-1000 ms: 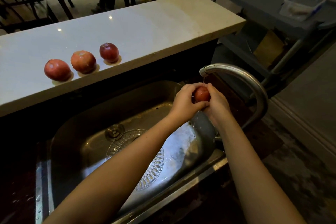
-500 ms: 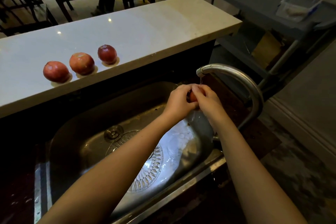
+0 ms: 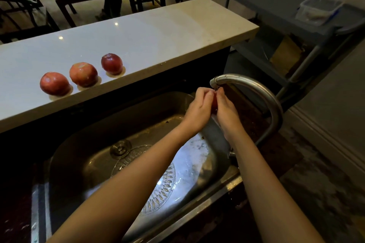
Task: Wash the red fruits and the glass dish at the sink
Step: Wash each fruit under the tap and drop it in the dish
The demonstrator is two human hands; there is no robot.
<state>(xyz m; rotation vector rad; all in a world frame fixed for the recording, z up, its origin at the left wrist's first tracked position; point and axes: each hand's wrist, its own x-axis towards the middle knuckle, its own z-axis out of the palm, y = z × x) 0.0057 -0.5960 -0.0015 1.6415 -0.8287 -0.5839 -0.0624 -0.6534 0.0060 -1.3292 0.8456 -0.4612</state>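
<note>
Under the spout of the curved steel tap (image 3: 256,92), my left hand (image 3: 198,107) and my right hand (image 3: 225,109) cup one red fruit (image 3: 214,102) between them. Only a sliver of it shows between the palms. Three more red fruits (image 3: 55,83) (image 3: 83,74) (image 3: 111,63) stand in a row on the white counter (image 3: 150,37), each in a small wet patch. The patterned glass dish (image 3: 164,181) lies flat on the bottom of the steel sink (image 3: 79,150), partly hidden by my left forearm.
The sink drain (image 3: 120,149) is at the dish's far left edge. A grey cart (image 3: 276,6) with a clear plastic tub (image 3: 318,9) stands to the right behind the tap. Dark chairs and a table fill the room beyond the counter.
My hands have closed further over the fruit and turned it under the tap, so less of it shows than a second ago. The counter fruits and dish have not moved.
</note>
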